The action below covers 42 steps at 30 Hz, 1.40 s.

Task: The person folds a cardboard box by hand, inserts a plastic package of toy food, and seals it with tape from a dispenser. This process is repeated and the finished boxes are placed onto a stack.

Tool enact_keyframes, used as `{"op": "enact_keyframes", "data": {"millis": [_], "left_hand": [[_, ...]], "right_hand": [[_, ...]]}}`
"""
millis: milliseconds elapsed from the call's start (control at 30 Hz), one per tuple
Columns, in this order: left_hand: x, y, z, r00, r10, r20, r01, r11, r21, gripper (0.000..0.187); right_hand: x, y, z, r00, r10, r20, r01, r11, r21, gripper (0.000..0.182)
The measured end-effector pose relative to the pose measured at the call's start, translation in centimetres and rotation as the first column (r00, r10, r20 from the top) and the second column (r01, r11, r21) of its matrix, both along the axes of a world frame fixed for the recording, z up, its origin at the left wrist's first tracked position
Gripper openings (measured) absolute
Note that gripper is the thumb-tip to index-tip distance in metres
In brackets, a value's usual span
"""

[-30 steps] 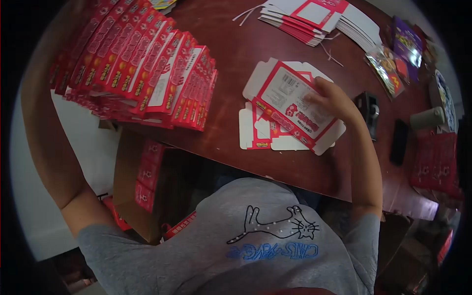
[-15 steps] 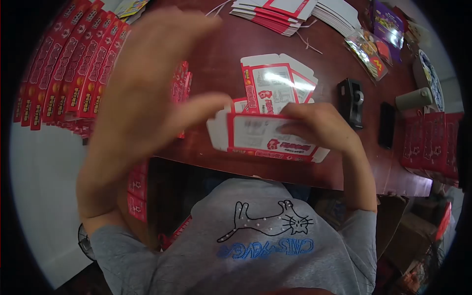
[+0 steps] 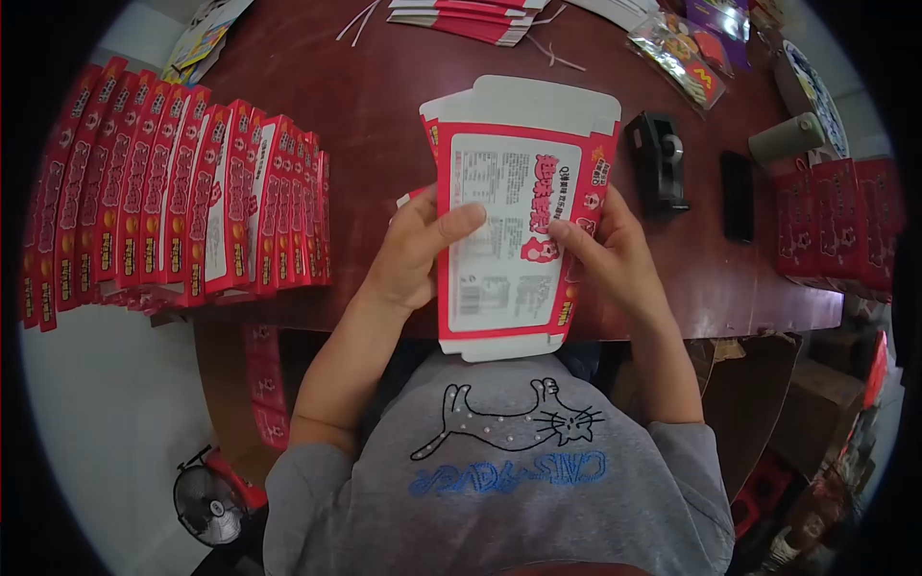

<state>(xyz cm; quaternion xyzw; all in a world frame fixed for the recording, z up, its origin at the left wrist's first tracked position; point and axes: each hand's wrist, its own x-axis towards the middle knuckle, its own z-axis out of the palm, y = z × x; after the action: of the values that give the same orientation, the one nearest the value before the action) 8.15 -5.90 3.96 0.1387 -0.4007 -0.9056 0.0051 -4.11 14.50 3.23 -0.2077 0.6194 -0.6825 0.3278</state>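
A flat, unfolded red-and-white printed carton [image 3: 490, 278] stands upright in front of my chest, its white end flaps showing at top and bottom. My left hand [image 3: 413, 245] grips its left edge, thumb lying over the printed face. On the opposite side my right hand [image 3: 619, 259] is closed around the right edge, thumb pressed near the pink lettering. Both hands' other fingers are hidden behind the cardboard. More carton edges peek out behind its upper left corner.
A long row of red filled-out cartons [image 3: 182, 192] lines the table's left. To the right are a black tape dispenser [image 3: 658, 168], a phone [image 3: 738, 197], a grey-green cylinder [image 3: 786, 139] and red boxes [image 3: 836, 216]. Flat cartons [image 3: 471, 19] are stacked at the back.
My left hand has come down from its raised, blurred position and now grips the carton. The carton has turned from lying lengthwise to standing upright, held at both sides.
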Motion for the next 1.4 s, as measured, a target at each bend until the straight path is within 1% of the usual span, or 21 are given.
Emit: {"op": "enact_keyframes", "data": {"millis": [100,200,267,333,400,433,500,533,600,633,700,767,867,900,933,1067,1133,1167,1233,1367,1400], "left_hand": [[1.2,0.4,-1.4,0.996,-0.08,-0.05,0.082,0.996,0.037,0.069],[2.0,1.2,-2.0,0.986,-0.083,-0.142,0.087,0.996,0.019,0.081],[2.5,1.0,-2.7,0.99,-0.067,-0.125,0.075,0.995,0.062,0.078],[2.5,0.7,-3.2,0.992,-0.067,-0.104,0.078,0.992,0.101,0.074],[2.2,0.6,-3.6,0.984,0.028,0.175,0.03,0.947,-0.319,0.063],[2.3,0.9,-3.6,0.984,0.016,0.179,0.042,0.947,-0.317,0.063],[2.9,1.7,-3.5,0.961,0.188,0.2,-0.022,0.781,-0.625,0.053],[3.5,2.3,-3.7,0.961,0.19,0.2,-0.024,0.78,-0.626,0.053],[5.2,3.7,-4.6,0.982,0.156,0.102,-0.099,0.902,-0.419,0.055],[6.1,4.1,-4.4,0.972,0.029,0.231,0.043,0.952,-0.303,0.055],[7.2,6.0,-3.5,0.957,-0.05,0.285,0.091,0.987,-0.135,0.054],[7.7,7.0,-4.3,0.967,-0.053,0.248,0.097,0.981,-0.166,0.052],[7.7,6.9,-4.9,0.974,-0.107,0.2,0.125,0.989,-0.084,0.055],[7.9,6.2,-5.6,0.993,-0.047,0.107,0.091,0.885,-0.458,0.057],[7.6,5.7,-5.7,1.0,-0.024,0.002,0.017,0.65,-0.76,0.058],[4.8,3.1,-4.6,0.969,0.2,-0.144,-0.246,0.736,-0.631,0.059],[4.0,1.7,-4.6,0.992,0.044,-0.115,-0.115,0.651,-0.75,0.058],[4.0,1.3,-4.6,0.992,0.035,-0.118,-0.112,0.651,-0.75,0.058],[4.1,0.8,-4.7,0.997,-0.037,-0.066,-0.031,0.598,-0.801,0.052],[3.1,0.7,-5.4,0.963,0.127,-0.238,-0.267,0.576,-0.773,0.037],[3.1,1.2,-4.4,0.954,0.187,-0.236,-0.299,0.672,-0.677,0.031]], "right_hand": [[-0.1,1.1,0.4,0.99,0.094,0.107,-0.105,0.989,0.105,0.053],[0.3,2.4,-1.5,0.99,0.029,0.138,-0.041,0.995,0.087,0.055],[0.9,2.8,-2.2,0.984,0.005,0.18,-0.029,0.991,0.13,0.056],[2.3,2.3,-2.7,0.997,0.057,0.06,-0.058,0.998,0.018,0.055],[3.7,1.4,-2.7,0.998,0.041,0.054,-0.043,0.998,0.043,0.052],[4.1,0.8,-2.8,0.997,0.018,0.08,-0.023,0.998,0.062,0.049],[4.3,0.7,-3.1,0.998,0.019,0.056,-0.024,0.995,0.093,0.046],[4.3,0.8,-3.1,0.998,0.02,0.057,-0.026,0.996,0.091,0.046],[3.9,1.2,-2.8,0.998,-0.057,0.011,0.056,0.996,0.067,0.051],[3.4,1.6,-2.6,0.998,-0.067,0.004,0.067,0.995,0.08,0.056],[2.5,1.9,-2.4,0.996,-0.081,-0.031,0.084,0.993,0.08,0.065],[1.9,1.5,-2.5,0.993,-0.101,-0.056,0.102,0.995,0.015,0.062],[1.2,1.6,-2.0,0.993,-0.088,-0.078,0.098,0.987,0.126,0.048],[1.1,1.8,-1.8,0.998,-0.058,-0.017,0.059,0.99,0.131,0.041],[1.1,2.1,-1.8,0.999,-0.026,0.047,0.019,0.991,0.134,0.035],[1.2,2.4,-2.3,0.989,0.143,-0.046,-0.136,0.982,0.133,0.03],[1.2,2.5,-1.8,0.988,0.15,0.018,-0.151,0.981,0.122,0.028],[1.1,2.7,-2.1,0.99,0.142,0.015,-0.143,0.982,0.122,0.028],[1.0,3.1,-3.4,0.94,0.121,-0.32,-0.098,0.991,0.087,0.028],[2.5,1.9,-4.0,0.91,-0.097,-0.403,0.09,0.995,-0.035,0.025],[2.7,1.9,-3.5,0.935,-0.086,-0.344,0.073,0.996,-0.051,0.024]]}}
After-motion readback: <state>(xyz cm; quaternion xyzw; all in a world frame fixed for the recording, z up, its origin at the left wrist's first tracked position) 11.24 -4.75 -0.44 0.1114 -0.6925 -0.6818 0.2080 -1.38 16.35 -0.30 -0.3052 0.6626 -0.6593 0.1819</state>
